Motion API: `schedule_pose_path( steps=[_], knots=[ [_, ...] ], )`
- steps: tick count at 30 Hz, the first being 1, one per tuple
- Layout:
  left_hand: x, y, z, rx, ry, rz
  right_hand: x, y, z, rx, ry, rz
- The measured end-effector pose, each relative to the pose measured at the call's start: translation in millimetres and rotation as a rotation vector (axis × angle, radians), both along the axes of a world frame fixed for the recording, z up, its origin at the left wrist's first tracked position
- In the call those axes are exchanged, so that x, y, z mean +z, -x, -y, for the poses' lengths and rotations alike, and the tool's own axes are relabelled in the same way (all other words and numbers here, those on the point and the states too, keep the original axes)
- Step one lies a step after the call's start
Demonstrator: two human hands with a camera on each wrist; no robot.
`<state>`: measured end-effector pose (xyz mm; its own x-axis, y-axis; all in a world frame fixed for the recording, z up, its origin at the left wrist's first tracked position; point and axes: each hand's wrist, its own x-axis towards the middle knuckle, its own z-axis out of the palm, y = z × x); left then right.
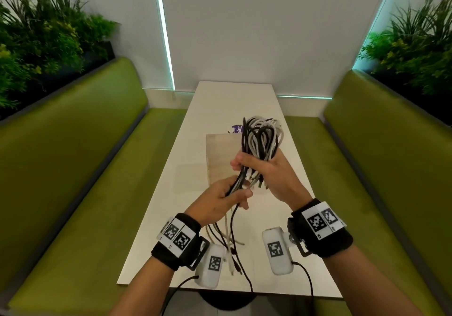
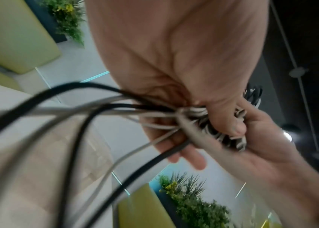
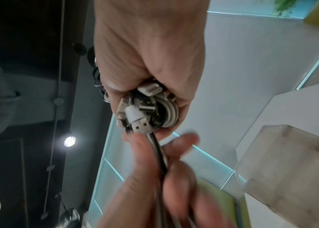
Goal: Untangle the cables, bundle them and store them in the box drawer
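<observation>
Over the white table (image 1: 228, 100) I hold a bunch of black and white cables (image 1: 263, 137). My right hand (image 1: 252, 166) grips the looped part around its middle, loops standing up above the fist. In the right wrist view, USB plugs (image 3: 141, 121) stick out below the right hand (image 3: 150, 95). My left hand (image 1: 241, 197) holds the loose cable tails (image 1: 230, 232) just below, and they hang down to the table. The left wrist view shows these tails (image 2: 76, 111) running out of the left hand (image 2: 209, 123), blurred. A pale wooden box (image 1: 221, 159) stands on the table beneath both hands.
A purple-labelled packet (image 1: 236, 129) lies behind the box. Green padded benches (image 1: 85, 169) (image 1: 381, 169) run along both sides of the narrow table. Plants (image 1: 41, 37) fill the ledges behind the benches. A white wall closes the far end.
</observation>
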<state>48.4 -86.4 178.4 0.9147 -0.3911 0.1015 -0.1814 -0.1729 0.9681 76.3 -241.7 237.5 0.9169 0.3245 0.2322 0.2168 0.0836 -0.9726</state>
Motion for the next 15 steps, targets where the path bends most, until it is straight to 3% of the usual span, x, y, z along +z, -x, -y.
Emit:
schedule_pose_path(
  steps=[7, 11, 15],
  knots=[
    [1.4, 0.0, -7.5, 0.037, 0.061, -0.009, 15.5, -7.4, 14.5, -0.024, -0.062, 0.052],
    [5.6, -4.3, -15.2, 0.108, 0.186, -0.045, 27.2, -9.4, 26.5, -0.050, 0.096, 0.139],
    [14.4, -7.1, -22.0, 0.134, 0.145, 0.028, 35.8, -8.8, 32.0, -0.031, 0.225, 0.153]
  ],
)
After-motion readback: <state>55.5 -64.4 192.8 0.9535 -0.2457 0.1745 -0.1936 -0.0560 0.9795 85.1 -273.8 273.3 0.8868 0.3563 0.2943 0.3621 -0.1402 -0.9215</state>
